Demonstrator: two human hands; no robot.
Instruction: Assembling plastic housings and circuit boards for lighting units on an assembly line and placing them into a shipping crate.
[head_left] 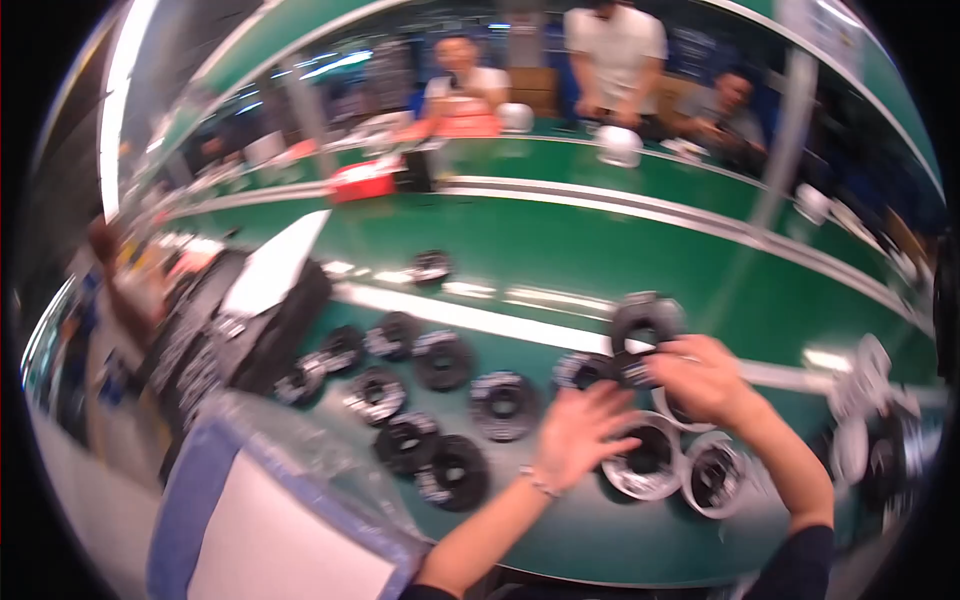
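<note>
1. The black ring part (640, 325) is pinched in the fingertips of the right hand (700, 378), raised just above the green worktop (600, 250) and just beyond that hand.
2. The left hand (577, 432) is released, fingers spread, palm down, hovering with nothing in it; it sits just beside the right hand, on its near left.
3. Right under both hands stand two white-rimmed cups (650, 462), touching each other, near the worktop's front edge.
4. To the left of the left hand lies a loose spread of black rings (440, 360), with bare green gaps between them.
5. Beyond the right hand the worktop is open up to a pale strip.
6. Both forearms come in from the lower edge, the right one bent at the wrist.
</note>
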